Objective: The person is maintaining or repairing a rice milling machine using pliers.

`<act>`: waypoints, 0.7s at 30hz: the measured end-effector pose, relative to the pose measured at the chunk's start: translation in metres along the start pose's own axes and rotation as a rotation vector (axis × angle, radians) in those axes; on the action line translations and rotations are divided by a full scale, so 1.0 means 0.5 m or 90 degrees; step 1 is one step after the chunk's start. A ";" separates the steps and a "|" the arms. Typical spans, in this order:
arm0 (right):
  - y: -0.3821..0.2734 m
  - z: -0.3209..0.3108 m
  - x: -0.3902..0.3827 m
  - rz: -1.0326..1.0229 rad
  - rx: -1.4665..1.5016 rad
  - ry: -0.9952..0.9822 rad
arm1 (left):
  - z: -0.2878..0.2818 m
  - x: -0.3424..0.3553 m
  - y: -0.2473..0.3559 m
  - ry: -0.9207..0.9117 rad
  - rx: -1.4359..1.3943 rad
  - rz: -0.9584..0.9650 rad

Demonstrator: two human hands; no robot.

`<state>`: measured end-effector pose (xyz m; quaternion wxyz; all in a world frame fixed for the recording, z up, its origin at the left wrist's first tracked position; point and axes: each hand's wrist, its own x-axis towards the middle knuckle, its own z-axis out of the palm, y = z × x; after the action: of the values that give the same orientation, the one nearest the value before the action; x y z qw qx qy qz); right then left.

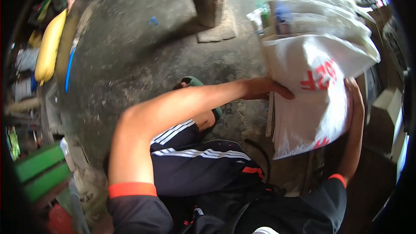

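Note:
A white woven plastic sack (303, 117) with red print stands in front of me to the right, its surface creased and shiny. My left hand (266, 89) grips its left edge, the thumb lying over the front and the fingers behind, out of sight. On the opposite side my right hand (353, 93) wraps the right edge, with the fingertips partly hidden. Behind the printed sack, more whitish plastic layers (320, 17) rise in a stack; I cannot tell whether they are separate sacks.
A wooden post (210, 0) rises from the concrete floor (130, 30) ahead. At the left lie a long yellow bundle (51, 47), a thin blue tube (69, 69) and green slats (41, 169). Box-like things (385, 112) stand close to my right arm. Another person's feet show far left.

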<state>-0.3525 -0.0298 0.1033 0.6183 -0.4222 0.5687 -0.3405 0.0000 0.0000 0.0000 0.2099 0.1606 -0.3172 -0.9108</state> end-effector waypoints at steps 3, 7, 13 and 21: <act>0.033 -0.056 0.128 0.152 -0.200 0.008 | -0.033 0.012 -0.026 0.123 0.066 -0.087; 0.133 -0.095 0.224 0.034 -1.011 0.346 | -0.002 -0.081 0.071 0.251 0.364 -0.327; 0.262 0.326 0.169 -0.030 -0.775 0.188 | 0.026 -0.471 0.297 0.553 0.676 -0.178; 0.337 0.270 0.195 0.016 -0.868 0.241 | 0.027 -0.816 0.282 0.720 0.828 -0.375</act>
<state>-0.2167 -0.0302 -0.0908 0.1105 -0.6422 0.7579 0.0306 0.3850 0.1044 0.1660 -0.0386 0.7447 -0.5643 -0.3542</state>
